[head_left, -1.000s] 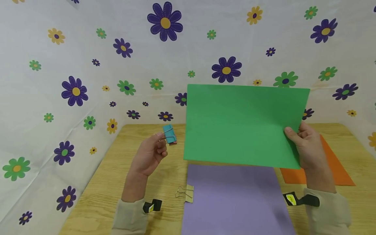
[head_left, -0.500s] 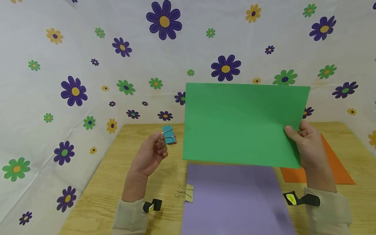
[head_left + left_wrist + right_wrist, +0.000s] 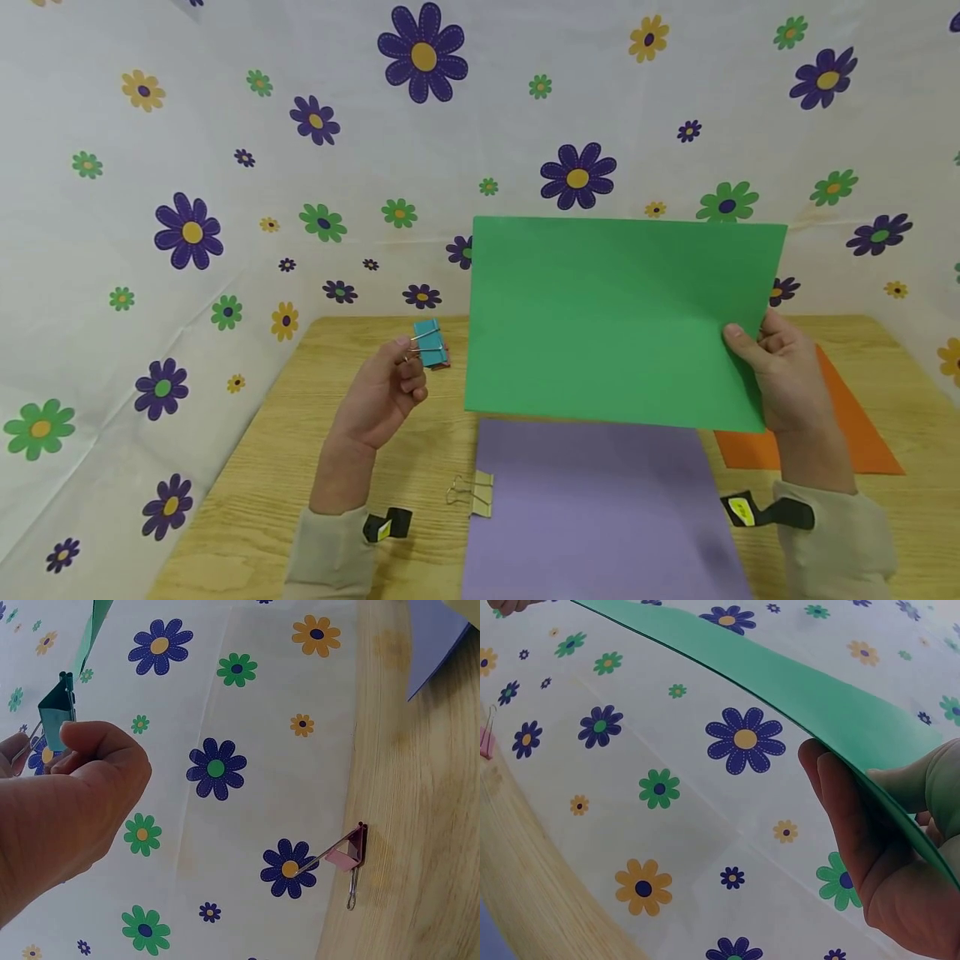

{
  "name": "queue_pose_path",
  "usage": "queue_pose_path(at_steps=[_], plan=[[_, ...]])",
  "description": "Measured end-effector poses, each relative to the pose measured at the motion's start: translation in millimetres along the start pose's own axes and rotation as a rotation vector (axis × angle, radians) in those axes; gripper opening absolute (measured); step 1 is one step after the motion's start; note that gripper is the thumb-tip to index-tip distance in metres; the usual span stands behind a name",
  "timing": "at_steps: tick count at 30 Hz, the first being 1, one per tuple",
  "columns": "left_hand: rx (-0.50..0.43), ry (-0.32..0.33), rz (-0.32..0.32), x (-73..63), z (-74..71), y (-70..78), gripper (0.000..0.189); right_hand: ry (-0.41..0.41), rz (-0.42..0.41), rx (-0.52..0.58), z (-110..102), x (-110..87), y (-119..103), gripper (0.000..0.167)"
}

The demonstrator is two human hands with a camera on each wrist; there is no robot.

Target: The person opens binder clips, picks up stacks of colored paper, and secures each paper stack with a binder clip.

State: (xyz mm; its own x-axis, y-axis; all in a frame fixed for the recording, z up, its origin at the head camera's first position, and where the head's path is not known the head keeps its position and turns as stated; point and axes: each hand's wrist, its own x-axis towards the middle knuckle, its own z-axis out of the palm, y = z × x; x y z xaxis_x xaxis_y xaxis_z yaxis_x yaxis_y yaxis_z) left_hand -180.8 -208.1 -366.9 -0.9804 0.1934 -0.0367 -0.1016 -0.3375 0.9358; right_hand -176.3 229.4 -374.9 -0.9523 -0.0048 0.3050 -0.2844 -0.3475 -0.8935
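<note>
My left hand (image 3: 382, 396) pinches a blue binder clip (image 3: 429, 343) by its wire handles between thumb and fingers. In the left wrist view the clip's teal body (image 3: 55, 724) points toward the edge of a green sheet (image 3: 94, 630), with a gap between them. My right hand (image 3: 795, 379) grips that green sheet (image 3: 607, 325) at its right edge, thumb on the near face and fingers behind. The sheet is held up, tilted, above the table. Below it lies a purple sheet (image 3: 600, 508), with a yellow binder clip (image 3: 482, 495) clamped on its left edge.
A pink binder clip (image 3: 346, 857) stands on the wooden table (image 3: 262, 467), mostly hidden behind the blue one in the head view. An orange sheet (image 3: 855, 425) lies at the right, partly under my right arm. A white flowered cloth (image 3: 337, 50) hangs behind and at the left.
</note>
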Motion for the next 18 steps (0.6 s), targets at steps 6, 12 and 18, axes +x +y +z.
queue_pose_path(at_steps=[6,12,18], plan=[[0.024,0.006,0.017,-1.9,1.2,1.0,0.022,-0.008,0.001,0.01,1.7,0.1,-1.1,0.031],[0.065,0.042,0.042,-2.9,2.8,0.1,0.025,-0.01,0.027,-0.003,2.7,-0.6,-1.9,0.029],[0.133,0.067,0.069,-2.2,4.3,0.0,0.029,-0.008,0.036,-0.015,3.3,-1.4,-3.0,0.029]])
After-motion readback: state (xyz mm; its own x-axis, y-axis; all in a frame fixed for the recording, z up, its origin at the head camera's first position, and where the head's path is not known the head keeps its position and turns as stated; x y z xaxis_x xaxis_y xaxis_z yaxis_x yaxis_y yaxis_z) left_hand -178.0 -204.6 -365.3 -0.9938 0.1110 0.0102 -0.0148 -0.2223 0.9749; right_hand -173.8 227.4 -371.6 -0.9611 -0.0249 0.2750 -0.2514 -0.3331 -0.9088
